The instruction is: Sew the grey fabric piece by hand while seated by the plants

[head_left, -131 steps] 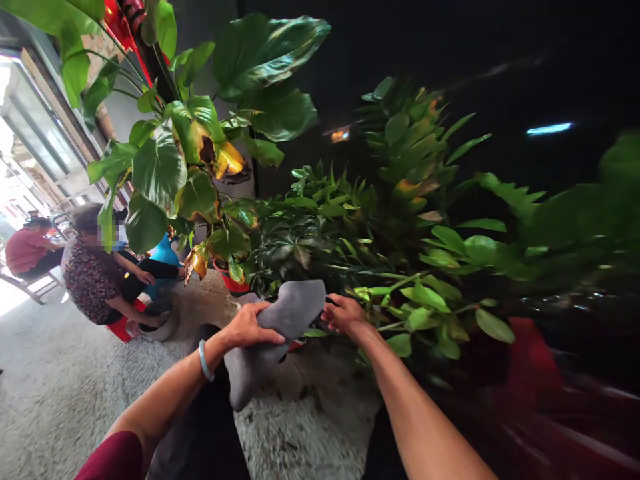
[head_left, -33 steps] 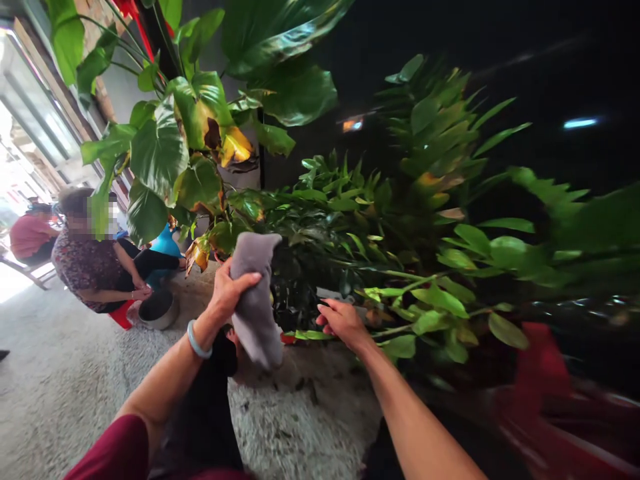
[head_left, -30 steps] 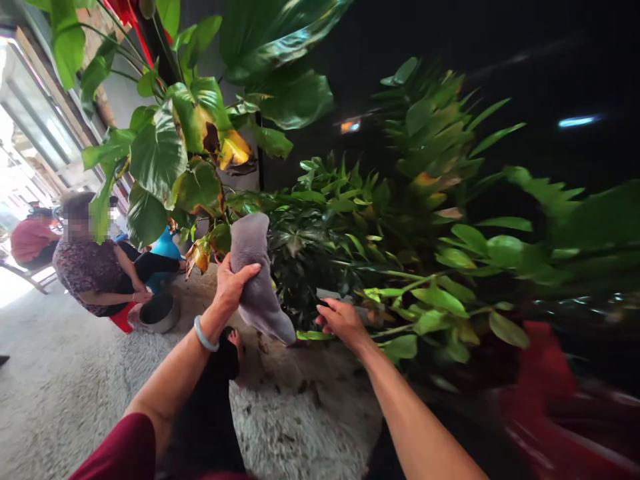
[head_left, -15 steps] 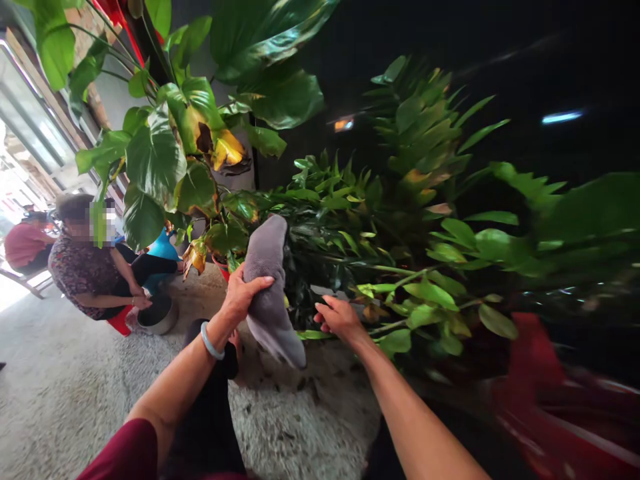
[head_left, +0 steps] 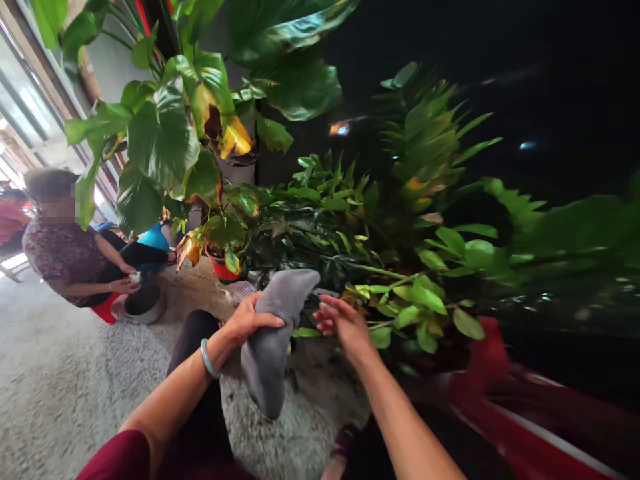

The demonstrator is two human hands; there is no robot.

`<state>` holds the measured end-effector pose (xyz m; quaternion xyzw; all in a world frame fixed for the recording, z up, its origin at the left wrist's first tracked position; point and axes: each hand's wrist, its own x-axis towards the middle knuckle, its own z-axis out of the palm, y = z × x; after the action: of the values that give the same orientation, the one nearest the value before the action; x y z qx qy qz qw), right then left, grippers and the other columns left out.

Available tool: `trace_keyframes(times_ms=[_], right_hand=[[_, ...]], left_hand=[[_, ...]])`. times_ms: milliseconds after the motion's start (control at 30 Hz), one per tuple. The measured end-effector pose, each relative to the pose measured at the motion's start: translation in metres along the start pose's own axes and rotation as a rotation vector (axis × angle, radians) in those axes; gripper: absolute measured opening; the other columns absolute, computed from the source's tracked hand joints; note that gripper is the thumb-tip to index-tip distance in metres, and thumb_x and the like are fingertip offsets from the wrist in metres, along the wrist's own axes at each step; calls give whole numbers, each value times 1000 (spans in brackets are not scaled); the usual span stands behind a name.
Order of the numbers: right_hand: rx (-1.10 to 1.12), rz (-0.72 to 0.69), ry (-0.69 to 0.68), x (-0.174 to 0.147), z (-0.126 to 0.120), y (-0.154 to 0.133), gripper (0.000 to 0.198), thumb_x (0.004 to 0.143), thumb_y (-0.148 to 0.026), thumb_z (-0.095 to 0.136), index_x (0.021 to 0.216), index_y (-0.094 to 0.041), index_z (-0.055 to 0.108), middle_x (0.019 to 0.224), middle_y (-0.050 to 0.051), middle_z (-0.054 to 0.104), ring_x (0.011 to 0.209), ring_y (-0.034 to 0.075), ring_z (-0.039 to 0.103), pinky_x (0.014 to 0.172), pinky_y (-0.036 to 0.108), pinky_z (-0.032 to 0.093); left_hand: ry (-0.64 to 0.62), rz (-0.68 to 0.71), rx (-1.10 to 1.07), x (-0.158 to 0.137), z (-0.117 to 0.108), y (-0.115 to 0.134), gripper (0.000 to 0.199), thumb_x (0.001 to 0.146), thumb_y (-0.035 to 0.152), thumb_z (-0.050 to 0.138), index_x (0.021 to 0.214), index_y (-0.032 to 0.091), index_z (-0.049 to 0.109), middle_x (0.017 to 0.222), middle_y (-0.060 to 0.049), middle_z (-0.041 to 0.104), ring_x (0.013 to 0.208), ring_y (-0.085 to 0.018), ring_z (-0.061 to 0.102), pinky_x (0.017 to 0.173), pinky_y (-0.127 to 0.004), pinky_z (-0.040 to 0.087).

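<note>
The gray sock is in the air, to the right of the red flower pot and closer to the person who wears the camera. The left hand has a firm grip on its middle, with the thumb across the front. A pale bracelet sits on that wrist.

Half a second ago, the top of the sock leaned left and its bottom swung right. Now the top leans right, near the right hand, and the bottom hangs lower. The right hand is farther right of the flower pot than the sock is. Its fingers are bent, but I can't tell if its grip has anything in it. Green leaves are behind it.

More of the flower pot shows now. Above it is a plant with big leaves, some yellow and brown. Left of it, another person sits on a red stool by a round basin. Something small and pale now shows in that person's hands. A foot in a dark sandal has come into sight on the floor, to the right of the flower pot and closer to the camera.
</note>
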<state>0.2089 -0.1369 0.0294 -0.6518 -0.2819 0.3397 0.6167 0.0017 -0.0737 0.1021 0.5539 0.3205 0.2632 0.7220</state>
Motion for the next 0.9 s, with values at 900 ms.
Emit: trace_keyframes(times_ms=[900], right_hand=[[-75, 49, 318, -146, 17, -12, 64, 59, -56, 78, 109, -18, 68, 91, 6, 76, 87, 29, 71, 74, 35, 56]], left_hand=[[-167, 159, -47, -13, 61, -32, 41, 60, 46, 82, 82, 15, 66, 74, -1, 58, 67, -13, 49, 63, -25, 40]])
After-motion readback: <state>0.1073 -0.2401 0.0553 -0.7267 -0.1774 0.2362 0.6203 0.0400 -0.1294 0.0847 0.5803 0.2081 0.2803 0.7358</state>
